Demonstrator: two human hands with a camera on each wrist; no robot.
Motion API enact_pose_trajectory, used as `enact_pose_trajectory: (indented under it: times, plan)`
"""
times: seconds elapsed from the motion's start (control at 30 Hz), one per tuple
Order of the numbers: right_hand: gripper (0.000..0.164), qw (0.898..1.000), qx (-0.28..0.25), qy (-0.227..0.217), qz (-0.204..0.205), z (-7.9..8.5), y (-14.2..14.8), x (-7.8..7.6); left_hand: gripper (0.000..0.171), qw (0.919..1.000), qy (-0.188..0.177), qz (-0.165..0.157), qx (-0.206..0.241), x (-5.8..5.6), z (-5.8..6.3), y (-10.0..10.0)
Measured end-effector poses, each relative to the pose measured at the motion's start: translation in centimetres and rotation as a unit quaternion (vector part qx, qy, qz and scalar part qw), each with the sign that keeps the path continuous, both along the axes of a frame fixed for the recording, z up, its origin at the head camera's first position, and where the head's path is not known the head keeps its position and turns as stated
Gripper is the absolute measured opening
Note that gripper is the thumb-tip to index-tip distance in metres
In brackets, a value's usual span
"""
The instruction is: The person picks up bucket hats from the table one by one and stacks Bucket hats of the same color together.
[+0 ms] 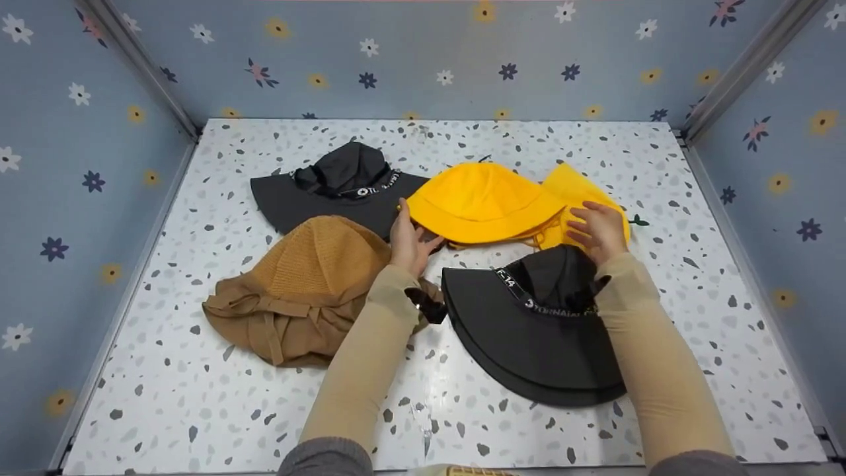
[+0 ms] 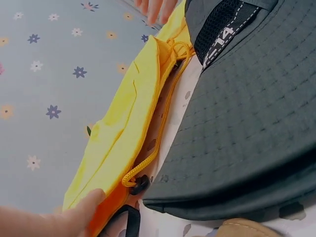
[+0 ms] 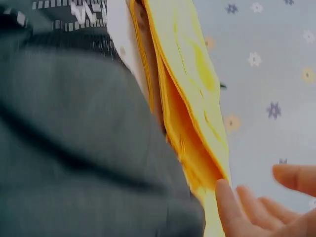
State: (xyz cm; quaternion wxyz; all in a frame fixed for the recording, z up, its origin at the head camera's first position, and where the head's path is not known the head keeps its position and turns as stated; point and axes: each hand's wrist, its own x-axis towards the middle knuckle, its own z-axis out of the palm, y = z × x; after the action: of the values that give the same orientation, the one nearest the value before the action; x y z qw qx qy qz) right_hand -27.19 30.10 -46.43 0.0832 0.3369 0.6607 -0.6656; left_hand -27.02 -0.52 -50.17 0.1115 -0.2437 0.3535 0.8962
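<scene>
A yellow bucket hat lies at the back centre, partly over a second yellow piece with a small green leaf. My left hand touches the hat's left brim, its fingers fairly straight and spread. In the left wrist view a fingertip rests against the brim, beside a yellow cord with a black toggle. My right hand is at the right yellow piece, fingers loosely extended; in the right wrist view one fingertip meets the brim edge. Between my forearms lies a black wide-brimmed hat with a lettered band.
Another black hat lies at the back left, partly under the yellow brim. A brown hat with a knitted crown and a bow sits left of my left forearm. Flower-patterned walls enclose the speckled table at back and sides.
</scene>
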Motion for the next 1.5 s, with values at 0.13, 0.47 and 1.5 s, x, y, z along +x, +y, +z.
enact_pose_trajectory:
  times: [0.13, 0.47, 1.5]
  plan:
    - [0.062, 0.998, 0.034, 0.045, -0.022, -0.7, 1.7, 0.8, 0.058, 0.9995, -0.026, 0.01, -0.016, 0.1, 0.3, 0.0]
    - [0.054, 0.986, 0.052, 0.028, -0.154, -2.3, 5.4, 1.6, 0.059, 0.9992, -0.029, 0.012, 0.026, 0.6, 0.7, 1.0]
    - [0.033, 0.982, -0.023, 0.09, -0.165, -2.0, 6.1, 1.7, 0.056, 0.9879, 0.043, -0.149, 0.003, 2.4, 0.6, 5.4]
